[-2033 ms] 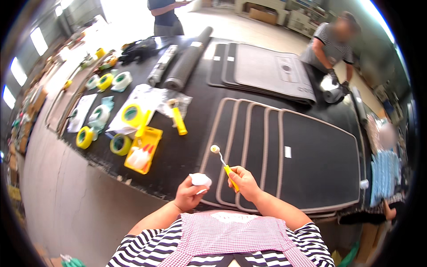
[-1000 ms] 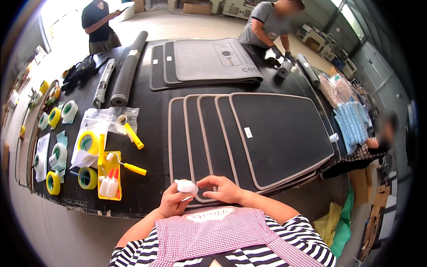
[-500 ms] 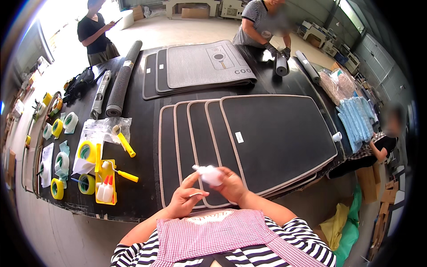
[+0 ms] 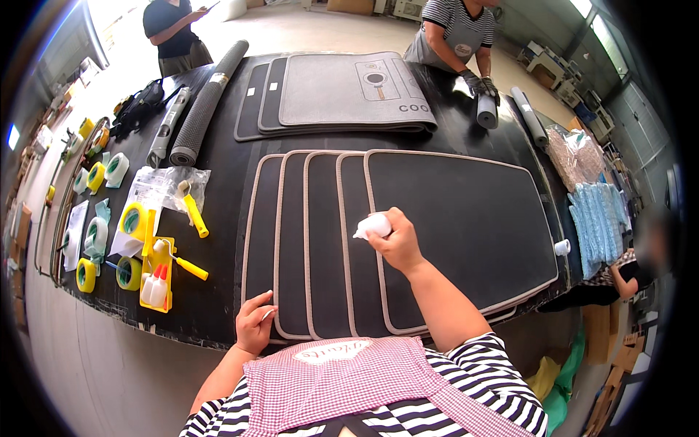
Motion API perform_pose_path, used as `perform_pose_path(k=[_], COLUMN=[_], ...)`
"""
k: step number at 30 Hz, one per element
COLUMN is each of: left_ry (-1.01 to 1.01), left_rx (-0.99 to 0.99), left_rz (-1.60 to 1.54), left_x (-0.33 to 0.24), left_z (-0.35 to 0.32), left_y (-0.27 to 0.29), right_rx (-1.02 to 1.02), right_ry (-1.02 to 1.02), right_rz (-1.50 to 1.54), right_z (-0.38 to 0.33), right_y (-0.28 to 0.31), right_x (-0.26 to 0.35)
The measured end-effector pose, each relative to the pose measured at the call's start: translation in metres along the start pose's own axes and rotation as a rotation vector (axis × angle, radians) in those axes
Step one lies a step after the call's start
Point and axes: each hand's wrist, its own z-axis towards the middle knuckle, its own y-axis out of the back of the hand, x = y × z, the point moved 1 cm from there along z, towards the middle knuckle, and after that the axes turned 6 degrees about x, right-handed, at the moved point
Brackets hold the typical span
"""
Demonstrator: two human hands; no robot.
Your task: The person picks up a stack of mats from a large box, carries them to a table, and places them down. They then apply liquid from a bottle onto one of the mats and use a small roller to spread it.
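Note:
My right hand (image 4: 399, 240) grips a small white squeeze bottle (image 4: 374, 226), holding it tilted above the mats with its narrow nozzle toward the left. Several dark mats (image 4: 459, 233) with beige bound edges lie fanned out and overlapping on the black table, the rightmost on top. My left hand (image 4: 255, 325) is closed by the lower left edge of the mats. A small white piece (image 4: 269, 313) shows between its fingers, too small to name surely. The white label on the top mat is hidden behind my right hand.
At left, a yellow tray (image 4: 166, 288) holds white bottles with red tips beside paint rollers (image 4: 195, 216) and tape rolls (image 4: 95, 237). Folded grey mats (image 4: 328, 95) and a rolled mat (image 4: 207, 109) lie beyond. Across the table, a gloved co-worker (image 4: 459, 44) handles a grey roll (image 4: 486, 113).
My hands have moved apart. The right has carried the bottle forward and to the right over the mats; the left has drawn back to the left with the small white piece. My view has shifted slightly.

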Motion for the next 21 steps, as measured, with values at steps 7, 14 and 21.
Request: perform_pose_path(k=[7,14,21], left_ry=[0.0,0.021,0.015], left_rx=[-0.025,-0.035,-0.023], left_rz=[0.082,0.086,0.093], left_x=[0.0,-0.005,-0.006], left_z=[0.003,0.007,0.009], left_y=[-0.003,-0.004,-0.004], right_rx=[0.066,0.034,-0.026], right_ry=[0.25,-0.165,-0.189], right_rz=[-0.423,0.258,0.203], right_z=[0.015,0.021,0.026], right_y=[-0.006,-0.006,-0.007], right_x=[-0.009,-0.052,-0.061])
